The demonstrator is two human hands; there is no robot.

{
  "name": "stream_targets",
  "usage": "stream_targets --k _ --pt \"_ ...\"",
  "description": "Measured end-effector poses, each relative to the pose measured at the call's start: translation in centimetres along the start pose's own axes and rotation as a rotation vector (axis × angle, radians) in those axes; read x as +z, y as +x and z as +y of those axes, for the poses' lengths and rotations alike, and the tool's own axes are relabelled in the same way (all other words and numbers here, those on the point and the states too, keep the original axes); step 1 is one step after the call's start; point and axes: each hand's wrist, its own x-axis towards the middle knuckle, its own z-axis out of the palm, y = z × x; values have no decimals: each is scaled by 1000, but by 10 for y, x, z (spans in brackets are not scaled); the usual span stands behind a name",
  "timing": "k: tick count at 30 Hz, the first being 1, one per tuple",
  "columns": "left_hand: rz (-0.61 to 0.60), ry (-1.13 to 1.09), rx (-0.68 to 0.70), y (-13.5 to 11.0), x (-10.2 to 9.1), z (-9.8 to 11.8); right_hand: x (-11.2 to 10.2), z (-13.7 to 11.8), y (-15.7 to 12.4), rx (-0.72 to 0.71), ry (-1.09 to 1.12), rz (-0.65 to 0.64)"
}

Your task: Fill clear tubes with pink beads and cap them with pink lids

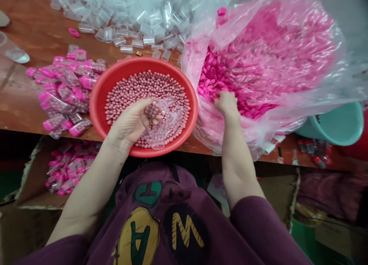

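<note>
Holding a clear plastic tube [153, 110] over the red basin [115, 85]

On my feed the left hand [133, 121] curls round that tube, fingers [149, 121] pressed together on it, above a bed of pink beads [146, 89]. The right hand [226, 103] sits bunched among pink caps [214, 81] in a plastic bag [276, 39] – whether it pinches one, I cannot tell. Filled tubes [64, 87] lie heaped on the wooden table [25, 35].

Wooden table [28, 39], red basin [99, 104], clear vials [126, 35] (loose), filled pink-capped vials [66, 89]
</note>
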Motion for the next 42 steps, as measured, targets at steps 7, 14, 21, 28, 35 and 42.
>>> stream_targets --k 7,14,21,28,35,42 --pt "-102 -24 69 5 -3 -9 24 17 14 -50 243 194" --pt "-169 -63 112 7 -6 -14 1 -98 -79 -616 984 158" --pt "-156 -60 138 2 -1 -15 5 -143 -120 -791 879 175" --pt "-155 1 155 2 -3 -17 -2 -134 -122 -803 833 129" --pt "-224 69 186 0 -5 -18 -14 -126 -121 -867 839 81" --pt "-225 190 267 -1 -4 -19 -19 -126 -118 -912 785 34"
